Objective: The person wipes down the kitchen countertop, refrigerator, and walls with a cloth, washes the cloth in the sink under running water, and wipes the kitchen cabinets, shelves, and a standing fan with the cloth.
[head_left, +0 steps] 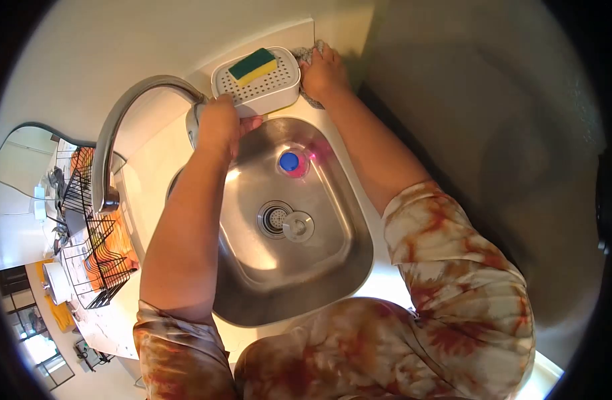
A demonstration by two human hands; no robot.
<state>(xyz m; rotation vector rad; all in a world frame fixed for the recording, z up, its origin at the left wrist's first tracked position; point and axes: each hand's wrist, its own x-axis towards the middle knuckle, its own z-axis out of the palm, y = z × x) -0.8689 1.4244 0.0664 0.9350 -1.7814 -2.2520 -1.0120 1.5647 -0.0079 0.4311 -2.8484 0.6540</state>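
Note:
At the back rim of the sink (359, 267) is a white perforated sponge holder (266, 100), with a green and yellow sponge (256, 67) lying on its top. My left hand (219, 127) is closed at the holder's front left corner, its fingers along the lower edge beside the faucet base. Over at the holder's right end, my right hand (324, 75) is closed on a grey cloth (312, 101), which is bunched on the counter against the holder. The fingertips of the right hand are partly hidden.
A tall curved faucet (109, 127) arches on the left. Inside the sink are a clear container with a blue cap (289, 162) and pink colour around it, the drain (274, 219), and a clear round disc (298, 227). A black dish rack (96, 247) stands further left.

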